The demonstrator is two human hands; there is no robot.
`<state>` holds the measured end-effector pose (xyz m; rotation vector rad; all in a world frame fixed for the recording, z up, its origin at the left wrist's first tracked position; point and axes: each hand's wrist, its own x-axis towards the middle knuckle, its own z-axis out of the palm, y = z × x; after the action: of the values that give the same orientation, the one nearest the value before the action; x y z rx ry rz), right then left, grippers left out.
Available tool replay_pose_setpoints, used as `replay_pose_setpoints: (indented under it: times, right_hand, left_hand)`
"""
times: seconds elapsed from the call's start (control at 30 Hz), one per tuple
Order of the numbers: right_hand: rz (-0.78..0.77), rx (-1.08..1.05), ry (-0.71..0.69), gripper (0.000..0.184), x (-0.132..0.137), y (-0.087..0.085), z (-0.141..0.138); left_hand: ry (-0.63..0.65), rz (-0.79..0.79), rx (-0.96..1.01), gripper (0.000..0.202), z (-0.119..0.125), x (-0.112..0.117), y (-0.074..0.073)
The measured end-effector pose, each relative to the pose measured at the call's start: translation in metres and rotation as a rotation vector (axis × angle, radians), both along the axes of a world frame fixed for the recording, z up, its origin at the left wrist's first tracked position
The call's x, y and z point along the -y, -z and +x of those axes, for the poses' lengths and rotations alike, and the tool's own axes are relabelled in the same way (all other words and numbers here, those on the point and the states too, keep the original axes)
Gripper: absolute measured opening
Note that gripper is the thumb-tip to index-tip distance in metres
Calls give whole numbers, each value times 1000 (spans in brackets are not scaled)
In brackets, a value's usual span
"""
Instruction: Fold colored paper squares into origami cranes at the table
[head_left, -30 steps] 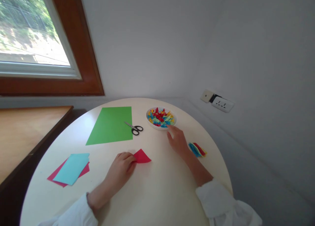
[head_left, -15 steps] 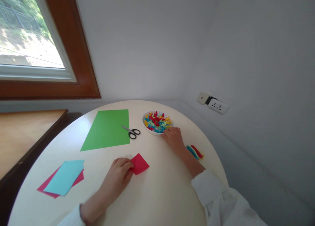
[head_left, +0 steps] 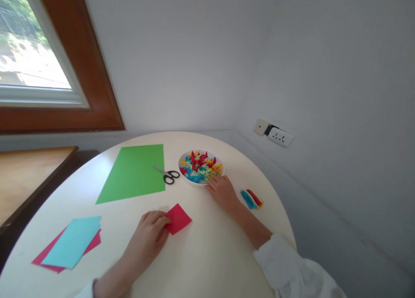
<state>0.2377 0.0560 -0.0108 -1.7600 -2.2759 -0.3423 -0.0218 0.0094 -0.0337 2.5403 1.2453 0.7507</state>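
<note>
My left hand [head_left: 151, 229] pinches the left corner of a small red paper square [head_left: 179, 220], which lies on the table in front of me. Further away stands a white bowl [head_left: 192, 182] filled with small folded paper pieces [head_left: 198, 161] in red, yellow, blue and pale green. Its near right rim is gripped by my right hand [head_left: 223, 193], whose fingertips reach over the edge and are partly hidden.
Scissors [head_left: 168, 175] with black handles lie across the right edge of a green paper sheet [head_left: 132, 172]. At left, light-blue paper [head_left: 73, 241] overlaps red paper [head_left: 48, 252]. Coloured strips [head_left: 252, 199] lie right of my right wrist. Walls border the round table [head_left: 220, 254].
The bowl has come slightly nearer to me, with my right hand at its rim. My left hand keeps hold of the red paper square. The whole view has shifted a little.
</note>
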Motion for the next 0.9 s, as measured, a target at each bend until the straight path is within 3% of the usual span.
replay_pose_setpoints:
  times: [0.13,0.33,0.47,0.53,0.7,0.8,0.9]
  right_hand:
    - [25,37,-18,14,2,0,-10]
    - [36,70,-47,17,-4,1,-49]
    - [51,58,-131,21,-5,-12,-55]
    - [72,12,-122,25,-8,-27,-41]
    - [-60,-169,145,24,-38,-60,34]
    - [-156,-175,112,19,-58,-62,71]
    - [-212,-162,66,19,-68,-55,85]
  left_hand:
    - [-8,7,-5,25,0,0,1]
    - [-26,49,-31,25,-3,-1,1]
    - [-39,82,-51,23,-7,-4,4]
    - [-43,91,-63,23,-8,-5,6]
    - [-40,109,-64,22,-10,-4,11]
    - [-33,106,-67,21,-11,-3,12]
    - [-28,93,-78,21,-12,-3,12]
